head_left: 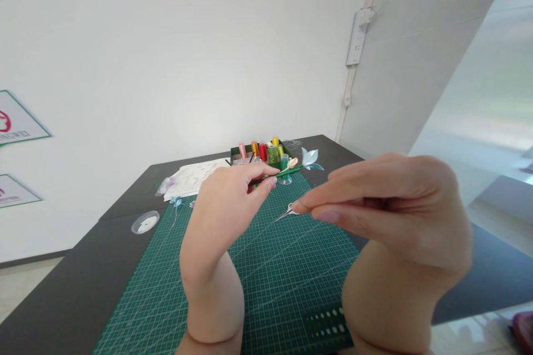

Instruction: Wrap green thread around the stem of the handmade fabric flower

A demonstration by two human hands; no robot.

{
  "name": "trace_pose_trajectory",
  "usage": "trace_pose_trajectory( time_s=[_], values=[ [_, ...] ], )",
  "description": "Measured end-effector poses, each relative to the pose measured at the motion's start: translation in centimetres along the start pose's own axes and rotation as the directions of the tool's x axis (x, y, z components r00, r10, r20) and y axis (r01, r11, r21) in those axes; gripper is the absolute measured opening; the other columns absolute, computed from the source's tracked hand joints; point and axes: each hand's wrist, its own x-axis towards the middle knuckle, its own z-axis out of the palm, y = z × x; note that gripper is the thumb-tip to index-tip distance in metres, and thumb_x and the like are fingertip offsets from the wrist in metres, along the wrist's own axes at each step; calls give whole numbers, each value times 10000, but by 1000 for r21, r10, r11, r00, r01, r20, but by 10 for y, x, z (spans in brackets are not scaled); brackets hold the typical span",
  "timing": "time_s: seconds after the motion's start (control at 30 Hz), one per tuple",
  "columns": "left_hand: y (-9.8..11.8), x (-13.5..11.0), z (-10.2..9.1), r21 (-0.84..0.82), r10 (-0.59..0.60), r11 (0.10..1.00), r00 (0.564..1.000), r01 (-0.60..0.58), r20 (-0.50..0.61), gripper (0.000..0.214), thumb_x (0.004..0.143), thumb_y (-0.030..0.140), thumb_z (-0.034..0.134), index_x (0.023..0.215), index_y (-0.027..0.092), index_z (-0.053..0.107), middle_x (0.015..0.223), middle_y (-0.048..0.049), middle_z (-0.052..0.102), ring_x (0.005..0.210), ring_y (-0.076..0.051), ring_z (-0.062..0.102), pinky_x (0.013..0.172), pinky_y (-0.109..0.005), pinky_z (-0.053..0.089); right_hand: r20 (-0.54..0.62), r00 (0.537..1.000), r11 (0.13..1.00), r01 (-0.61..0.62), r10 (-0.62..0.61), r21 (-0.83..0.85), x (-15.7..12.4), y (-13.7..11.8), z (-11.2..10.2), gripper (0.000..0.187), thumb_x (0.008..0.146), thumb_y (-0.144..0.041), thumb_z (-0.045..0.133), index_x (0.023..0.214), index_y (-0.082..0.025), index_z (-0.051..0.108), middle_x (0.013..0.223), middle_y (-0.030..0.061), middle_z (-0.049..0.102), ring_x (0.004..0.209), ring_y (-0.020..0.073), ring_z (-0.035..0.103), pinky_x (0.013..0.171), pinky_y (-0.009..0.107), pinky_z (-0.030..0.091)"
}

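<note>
My left hand (233, 188) is raised over the green cutting mat (250, 272), fingers pinched on a thin green stem (287, 173) that ends in a small pale flower bud (292, 163). My right hand (387, 205) is close to the camera, its fingers pressed together around a small pair of silver scissors (286, 212). Only the scissors' pointed tip shows, aimed left and just below the stem.
A dark box of coloured thread spools (260, 152) stands at the table's far edge beside a translucent blue-white petal piece (311, 159). Papers (194, 176), a small round clear dish (145, 222) and tiny blue pieces (176, 201) lie at the mat's far left. The wall is behind.
</note>
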Motion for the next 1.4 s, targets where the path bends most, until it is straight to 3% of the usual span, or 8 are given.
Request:
trace_pose_trajectory(
  time_s=[0.13, 0.3, 0.47, 0.7, 1.07, 1.4],
  values=[
    [2, -3, 0, 16, 43, 999, 998, -44, 46, 223, 942, 272, 615, 1025, 318, 817, 894, 41, 804, 770, -175, 693, 606, -274, 440, -231, 972, 998, -48, 40, -27, -1, 6, 4, 41, 820, -317, 836, 847, -334, 862, 536, -19, 649, 423, 87, 433, 388, 263, 334],
    [2, -7, 1, 15, 86, 996, 991, -88, 102, 188, 914, 235, 656, 969, 337, 804, 879, 71, 802, 746, -160, 695, 658, -278, 457, -297, 954, 996, -72, 52, -59, 7, 17, 2, 46, 837, -363, 820, 855, -357, 861, 647, 2, 732, 481, 114, 501, 435, 301, 376],
    [7, -11, -3, 14, 84, 996, 984, -87, 158, 144, 901, 222, 674, 886, 308, 789, 777, 83, 772, 662, -139, 659, 604, -266, 412, -298, 952, 993, -95, 68, -77, 17, 27, -3, 50, 842, -328, 810, 838, -344, 858, 830, 23, 804, 622, 154, 650, 479, 293, 459],
    [7, -19, -4, 2, 139, 990, 981, -141, 135, 146, 912, 222, 681, 953, 316, 785, 876, 98, 796, 740, -136, 697, 655, -253, 448, -280, 948, 987, -158, 149, -10, 26, 38, -3, 154, 854, -197, 759, 817, -312, 855, 732, 10, 777, 700, 174, 701, 528, 281, 520],
    [8, -27, -12, 15, 221, 975, 974, -222, 54, 142, 911, 182, 700, 936, 304, 768, 824, 126, 785, 642, -89, 668, 590, -210, 437, -258, 943, 971, -232, 210, -58, 28, 54, -2, 105, 870, -349, 772, 913, -305, 857, 842, 30, 796, 821, 200, 718, 645, 320, 564],
    [10, -34, -16, 86, 290, 954, 956, -286, -39, 130, 952, 226, 657, 955, 312, 755, 895, 98, 804, 747, -124, 743, 668, -230, 504, -109, 953, 958, -274, 282, 81, 30, 59, -4, 136, 847, -370, 790, 906, -267, 855, 946, 53, 822, 892, 201, 751, 799, 328, 607]
  ],
)
